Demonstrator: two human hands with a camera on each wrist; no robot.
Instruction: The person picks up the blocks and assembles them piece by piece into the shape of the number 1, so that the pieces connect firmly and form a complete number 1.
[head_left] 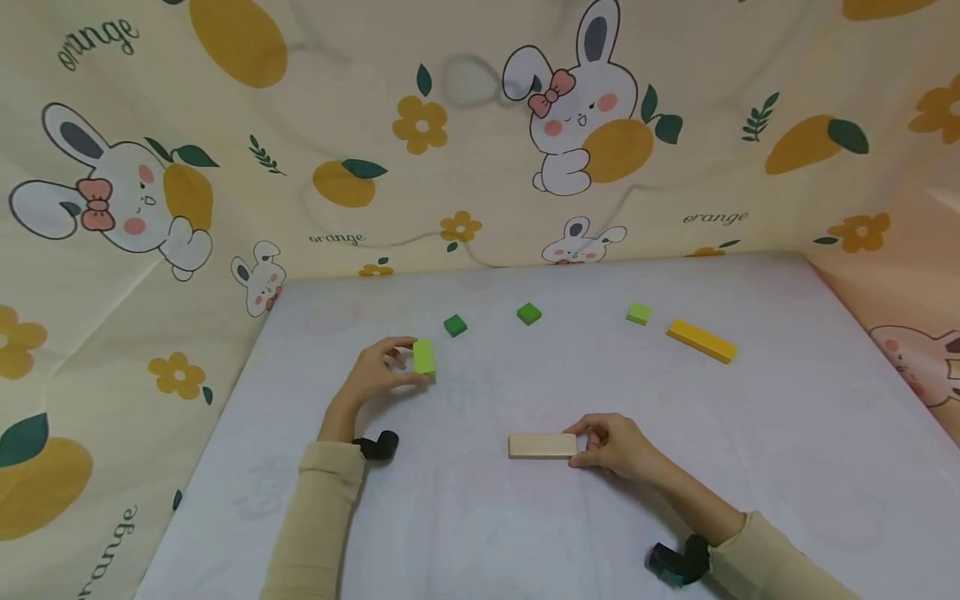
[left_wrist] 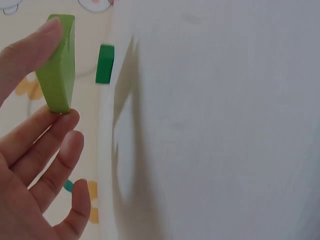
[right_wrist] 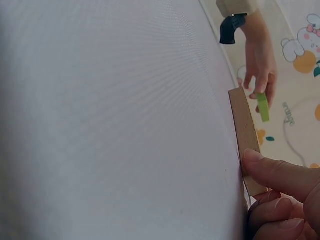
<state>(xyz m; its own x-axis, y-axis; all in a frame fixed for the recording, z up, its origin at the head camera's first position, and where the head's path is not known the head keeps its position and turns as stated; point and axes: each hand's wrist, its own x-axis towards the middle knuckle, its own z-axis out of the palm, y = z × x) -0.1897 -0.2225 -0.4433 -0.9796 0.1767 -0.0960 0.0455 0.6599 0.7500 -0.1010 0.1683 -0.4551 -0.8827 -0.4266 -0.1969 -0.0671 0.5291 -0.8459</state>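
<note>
My left hand (head_left: 377, 369) pinches a light green rectangular block (head_left: 424, 359) between thumb and fingertips. In the left wrist view that block (left_wrist: 61, 70) is gripped by its two ends, and the hand's shadow falls on the table beside it. My right hand (head_left: 617, 446) pinches the right end of a plain wooden block (head_left: 542, 446), long and flat, at the middle of the table. The right wrist view shows the thumb against the face of the wooden block (right_wrist: 245, 135), with the other fingers partly hidden behind it. A small dark green block (head_left: 455, 325) lies just beyond my left hand.
A green block (head_left: 528, 313) and a small light green block (head_left: 638, 313) lie along the back of the white table (head_left: 465, 525). A long yellow block (head_left: 702, 341) lies at the back right. Behind stands a cloth backdrop (head_left: 480, 183) printed with rabbits and oranges.
</note>
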